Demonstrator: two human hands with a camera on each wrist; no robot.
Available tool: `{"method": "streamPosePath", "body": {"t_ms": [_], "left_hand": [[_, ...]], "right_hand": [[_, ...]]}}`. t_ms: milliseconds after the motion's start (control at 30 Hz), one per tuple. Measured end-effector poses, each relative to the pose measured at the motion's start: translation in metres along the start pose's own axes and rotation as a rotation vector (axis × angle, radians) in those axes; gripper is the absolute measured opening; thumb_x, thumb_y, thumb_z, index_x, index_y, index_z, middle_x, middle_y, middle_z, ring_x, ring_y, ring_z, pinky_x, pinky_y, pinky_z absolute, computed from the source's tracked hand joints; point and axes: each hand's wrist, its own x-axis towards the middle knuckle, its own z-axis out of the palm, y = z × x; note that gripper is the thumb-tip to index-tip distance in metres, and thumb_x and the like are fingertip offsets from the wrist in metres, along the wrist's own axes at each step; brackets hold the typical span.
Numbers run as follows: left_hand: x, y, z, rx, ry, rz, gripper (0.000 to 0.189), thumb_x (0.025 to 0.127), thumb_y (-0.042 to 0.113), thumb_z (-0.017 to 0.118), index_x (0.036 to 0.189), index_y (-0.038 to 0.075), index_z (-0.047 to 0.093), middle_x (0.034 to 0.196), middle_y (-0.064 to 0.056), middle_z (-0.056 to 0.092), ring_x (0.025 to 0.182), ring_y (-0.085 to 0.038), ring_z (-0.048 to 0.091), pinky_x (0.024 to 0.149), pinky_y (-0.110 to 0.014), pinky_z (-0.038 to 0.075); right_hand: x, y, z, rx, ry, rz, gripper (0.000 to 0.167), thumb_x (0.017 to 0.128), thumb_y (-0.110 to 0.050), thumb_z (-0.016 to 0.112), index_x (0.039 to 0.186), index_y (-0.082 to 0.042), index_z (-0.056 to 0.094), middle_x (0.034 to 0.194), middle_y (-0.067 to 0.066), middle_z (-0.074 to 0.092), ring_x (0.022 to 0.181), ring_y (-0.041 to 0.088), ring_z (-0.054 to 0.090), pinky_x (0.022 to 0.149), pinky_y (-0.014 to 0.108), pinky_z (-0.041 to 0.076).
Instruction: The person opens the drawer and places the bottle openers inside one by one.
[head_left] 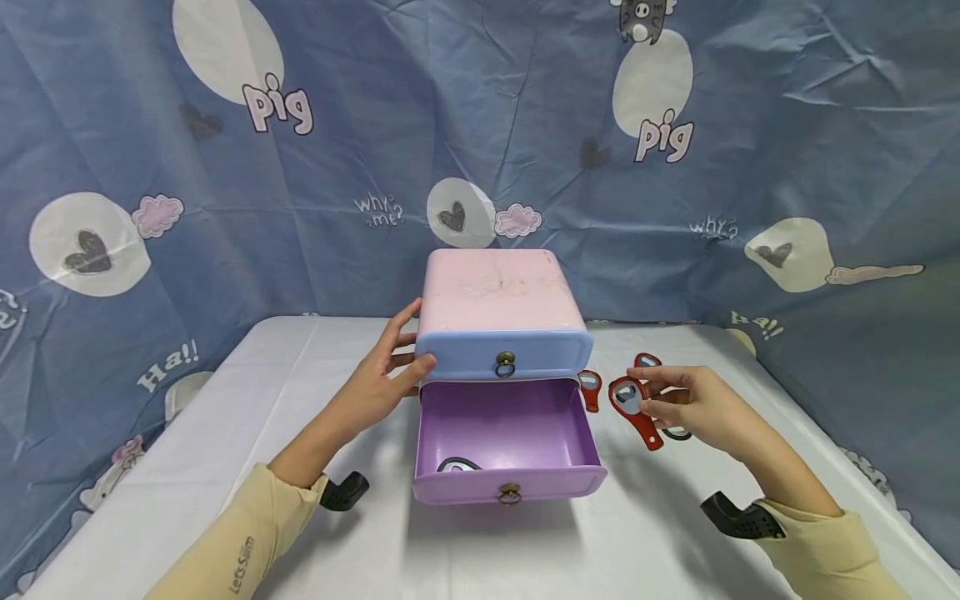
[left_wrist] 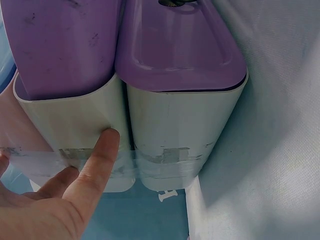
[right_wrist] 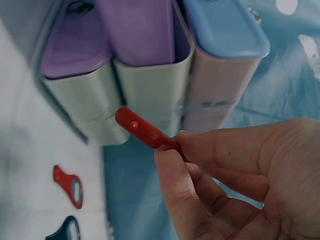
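A small drawer cabinet point(head_left: 495, 287) with a pink top stands on the table. Its blue top drawer point(head_left: 465, 357) is closed, while the purple drawer point(head_left: 510, 490) beneath is pulled out. In that drawer lies a dark-rimmed magnifying glass point(head_left: 459, 462), partly hidden by the front. My left hand point(head_left: 375, 379) rests on the cabinet's left side, its index fingertip pressing the pale middle casing point(left_wrist: 70, 120) in the left wrist view. To the right of the cabinet, my right hand point(head_left: 697, 408) pinches a red magnifying glass point(head_left: 647, 429) above the table, handle pointing down.
Another red magnifying glass point(head_left: 592, 402) lies beside the cabinet, and one more point(head_left: 647, 359) shows behind my right hand. A dark-rimmed one point(right_wrist: 62, 230) lies nearby. A closed purple bottom drawer point(left_wrist: 180, 55) sits under the open one. Blue printed cloth point(head_left: 337, 208) hangs behind the table.
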Motion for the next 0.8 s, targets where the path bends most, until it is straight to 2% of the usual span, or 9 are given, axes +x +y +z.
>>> {"method": "streamPosePath", "body": {"t_ms": [267,667,800], "left_hand": [[0.002,0.000,0.000,0.000,0.000,0.002,0.080,0.107,0.045,0.064,0.169,0.053,0.013,0.171,-0.019,0.033,0.152,-0.049,0.046,0.100,-0.058,0.061],[0.000,0.000,0.000,0.004,0.003,0.005,0.079,0.108,0.046,0.064,0.168,0.055,0.014,0.170,-0.019,0.034,0.152,-0.048,0.047,0.100,-0.058,0.061],[0.000,-0.001,0.000,0.003,0.000,0.002,0.079,0.108,0.046,0.064,0.168,0.055,0.013,0.170,-0.019,0.035,0.152,-0.048,0.046,0.100,-0.058,0.061]], "right_hand": [[0.002,-0.025,-0.002,-0.016,0.030,-0.044,0.052,0.098,-0.008,0.076,0.147,0.000,0.063,0.116,0.017,0.074,0.092,0.005,0.076,0.075,0.031,0.066],[0.004,-0.061,0.002,-0.158,0.032,-0.175,0.047,0.098,-0.012,0.078,0.143,-0.004,0.068,0.103,0.006,0.076,0.090,0.004,0.074,0.072,0.026,0.059],[0.006,-0.070,0.004,-0.212,0.037,-0.212,0.046,0.097,-0.008,0.078,0.142,-0.004,0.070,0.102,0.005,0.079,0.088,0.010,0.076,0.073,0.025,0.058]]}}
